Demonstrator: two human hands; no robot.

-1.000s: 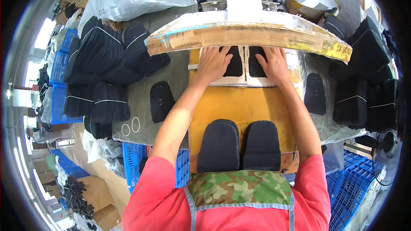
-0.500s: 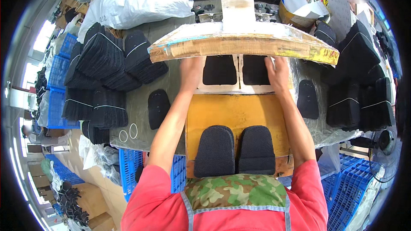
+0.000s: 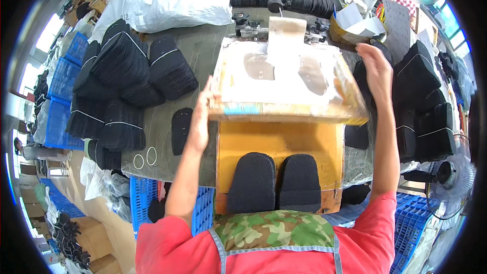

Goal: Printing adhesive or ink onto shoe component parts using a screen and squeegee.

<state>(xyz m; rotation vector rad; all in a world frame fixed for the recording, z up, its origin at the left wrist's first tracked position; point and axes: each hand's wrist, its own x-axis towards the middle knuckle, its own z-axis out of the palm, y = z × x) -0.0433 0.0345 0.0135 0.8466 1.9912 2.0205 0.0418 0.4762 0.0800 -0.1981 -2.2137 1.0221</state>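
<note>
A hinged screen-printing frame (image 3: 284,112) with wooden sides and a white screen lies low over the work board. Two rounded shapes show through its screen, and the black pieces beneath are hidden. Along the frame's left edge rests my left hand (image 3: 201,119), its fingers stretched out. My right hand (image 3: 378,73) is raised beyond the frame's right side, apart from it, fingers extended and holding nothing. On the yellow board (image 3: 279,137) nearest me sit two stacks of black rounded fabric pads, a left stack (image 3: 252,182) and a right stack (image 3: 299,182).
Banded stacks of black pads (image 3: 119,66) crowd the left, with more stacks (image 3: 423,127) at the right. One loose pad (image 3: 181,131) lies by my left forearm. A white sack (image 3: 167,0) and a paper-filled box (image 3: 350,30) stand behind. A fan (image 3: 449,175) is at the right.
The frame has swung down toward me over the black pieces. Both hands have come out from under it, the left to its edge, the right outward and up.
</note>
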